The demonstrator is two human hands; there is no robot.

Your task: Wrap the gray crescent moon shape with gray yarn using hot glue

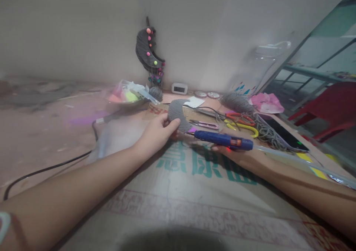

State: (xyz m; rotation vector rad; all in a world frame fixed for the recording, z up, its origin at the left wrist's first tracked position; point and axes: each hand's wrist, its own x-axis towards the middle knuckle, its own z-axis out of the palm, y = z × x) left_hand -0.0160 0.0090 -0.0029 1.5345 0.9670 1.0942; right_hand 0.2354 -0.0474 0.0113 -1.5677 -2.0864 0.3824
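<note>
Between the thumb and fingers of my left hand (160, 130) is a crescent wrapped in grey yarn (177, 111), held above a printed cardboard sheet (178, 191). My right hand (229, 150) grips a blue glue gun (217, 137) from below, with a red light glowing on its underside. A long clear glue stick (280, 152) sticks out of the gun's rear. The nozzle points left at the lower tip of the crescent; whether it touches cannot be made out. Behind the gun lie a pink craft knife (205, 124) and scissors with yellow handles (244, 128).
A finished-looking grey moon with pompoms (144, 48) hangs on the wall. A bowl of colourful bits (126, 97) stands back left, a white digital clock (179, 88) behind. Grey yarn (237, 102), a phone (282, 132) and a clear bottle (258, 69) are right. A black cable (50, 167) runs left.
</note>
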